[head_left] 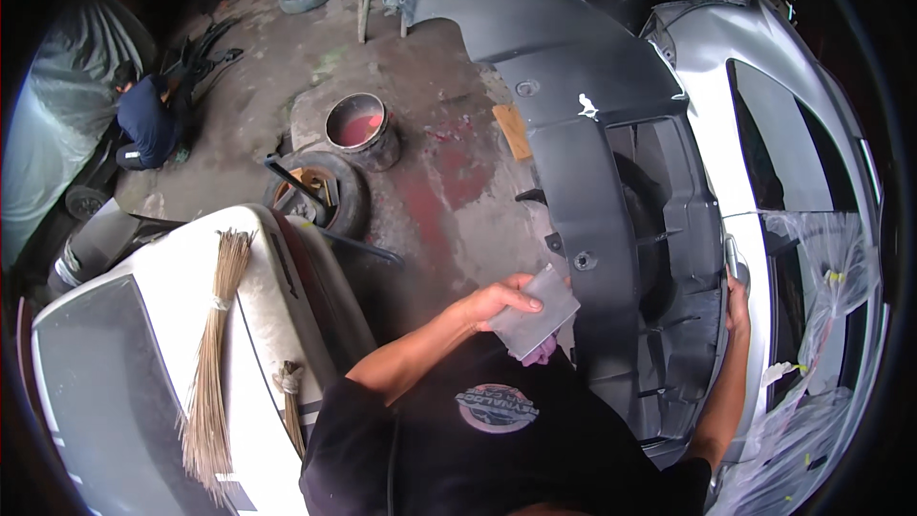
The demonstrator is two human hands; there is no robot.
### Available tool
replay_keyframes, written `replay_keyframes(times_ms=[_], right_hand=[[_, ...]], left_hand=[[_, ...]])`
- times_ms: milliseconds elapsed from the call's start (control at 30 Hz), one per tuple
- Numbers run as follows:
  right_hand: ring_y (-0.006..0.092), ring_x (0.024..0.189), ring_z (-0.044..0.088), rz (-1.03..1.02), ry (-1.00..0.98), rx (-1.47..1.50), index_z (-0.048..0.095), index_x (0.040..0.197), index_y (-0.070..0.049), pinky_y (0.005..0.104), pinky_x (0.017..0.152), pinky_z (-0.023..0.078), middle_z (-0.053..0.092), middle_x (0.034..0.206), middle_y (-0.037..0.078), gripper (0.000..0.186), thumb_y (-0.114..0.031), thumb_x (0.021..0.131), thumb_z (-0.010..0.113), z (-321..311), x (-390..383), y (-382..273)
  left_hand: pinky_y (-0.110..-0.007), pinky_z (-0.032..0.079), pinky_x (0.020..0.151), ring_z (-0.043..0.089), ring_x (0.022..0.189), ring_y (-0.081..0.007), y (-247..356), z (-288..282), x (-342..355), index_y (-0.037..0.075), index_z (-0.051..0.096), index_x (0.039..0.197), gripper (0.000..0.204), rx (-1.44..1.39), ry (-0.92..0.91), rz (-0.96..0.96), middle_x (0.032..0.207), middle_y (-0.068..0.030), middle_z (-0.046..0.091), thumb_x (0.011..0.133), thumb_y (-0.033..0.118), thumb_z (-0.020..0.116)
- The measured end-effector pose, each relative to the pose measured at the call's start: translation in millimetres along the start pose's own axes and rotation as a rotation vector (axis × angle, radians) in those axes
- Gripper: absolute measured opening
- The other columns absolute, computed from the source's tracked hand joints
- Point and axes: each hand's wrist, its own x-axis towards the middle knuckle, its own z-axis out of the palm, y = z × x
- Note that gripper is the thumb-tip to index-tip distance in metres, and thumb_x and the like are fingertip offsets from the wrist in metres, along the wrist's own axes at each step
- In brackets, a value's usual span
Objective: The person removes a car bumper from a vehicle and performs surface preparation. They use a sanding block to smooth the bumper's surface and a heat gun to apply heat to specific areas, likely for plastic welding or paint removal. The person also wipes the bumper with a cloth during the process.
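Note:
A flat grey sheet [540,313], like sandpaper, is in my left hand [501,301], the thumb pressed on its face. Below it shows something purplish that I cannot make out. The sheet is close to the near side of a large dark grey car bumper [535,57], which has holes and a white patch. My right hand [737,304] reaches round to the bumper's far edge and grips it, the fingertips partly hidden. Just behind that hand stands a silver car [707,143], its door handle near my fingers.
At left stands a white car [181,277] with a stick broom [222,325] lying on it. A tire [349,196] holding tools and a bucket [368,139] stand on the floor. A person [148,119] crouches far left. Clear plastic [812,325] covers the silver car's windows.

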Motion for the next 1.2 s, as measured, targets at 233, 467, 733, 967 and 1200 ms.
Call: replay_keyframes(times_ms=[233, 467, 733, 967, 1200], right_hand=[[0.0195, 0.116, 0.057, 0.008, 0.025, -0.031, 0.060, 0.124, 0.006, 0.0313, 0.104, 0.040, 0.062, 0.125, 0.013, 0.058, -0.044, 0.097, 0.062, 63.7, -36.9, -32.2], [0.0166, 0.095, 0.060, -0.081, 0.218, -0.172, 0.068, 0.103, 0.000, 0.0301, 0.084, 0.049, 0.066, 0.101, 0.010, 0.050, -0.049, 0.094, 0.062, 90.4, -51.6, -23.6], [0.0146, 0.088, 0.060, -0.153, 0.215, -0.082, 0.069, 0.100, 0.002, 0.0284, 0.082, 0.049, 0.065, 0.096, 0.009, 0.053, -0.050, 0.093, 0.063, 102.4, -64.5, -26.9], [0.0166, 0.090, 0.061, -0.130, 0.313, -0.152, 0.063, 0.109, 0.007, 0.0277, 0.080, 0.051, 0.063, 0.100, 0.012, 0.066, -0.056, 0.089, 0.067, 86.5, -59.2, -6.3], [0.0142, 0.077, 0.061, -0.156, 0.328, -0.207, 0.064, 0.098, 0.005, 0.0255, 0.073, 0.051, 0.062, 0.089, 0.009, 0.066, -0.060, 0.088, 0.066, 109.0, -75.2, -8.2]], left_hand=[[-0.035, 0.050, 0.093, 0.063, 0.106, -0.0223, -3.5, 1.8, 2.6, -0.005, 0.044, 0.142, 0.075, 0.005, 0.067, -0.036, 0.118, -0.0142, 0.063, 0.076, 0.020, 0.070], [-0.033, 0.053, 0.089, 0.065, 0.102, -0.0230, -3.1, -12.2, 1.1, -0.005, 0.047, 0.139, 0.073, 0.057, 0.088, -0.063, 0.116, -0.0140, 0.064, 0.075, 0.021, 0.071], [-0.036, 0.054, 0.092, 0.067, 0.105, -0.0228, 45.3, -44.1, -25.4, -0.007, 0.053, 0.135, 0.064, 0.268, 0.265, 0.075, 0.132, -0.0203, 0.061, 0.078, 0.017, 0.070], [-0.034, 0.051, 0.092, 0.065, 0.101, -0.0201, 92.5, -29.9, -22.0, -0.004, 0.061, 0.126, 0.058, 0.330, 0.205, 0.297, 0.128, -0.0174, 0.063, 0.075, 0.020, 0.071], [-0.031, 0.054, 0.086, 0.069, 0.093, -0.0207, 65.2, -24.7, -13.2, -0.009, 0.056, 0.130, 0.066, 0.393, 0.200, 0.094, 0.106, -0.0138, 0.070, 0.072, 0.018, 0.072]])
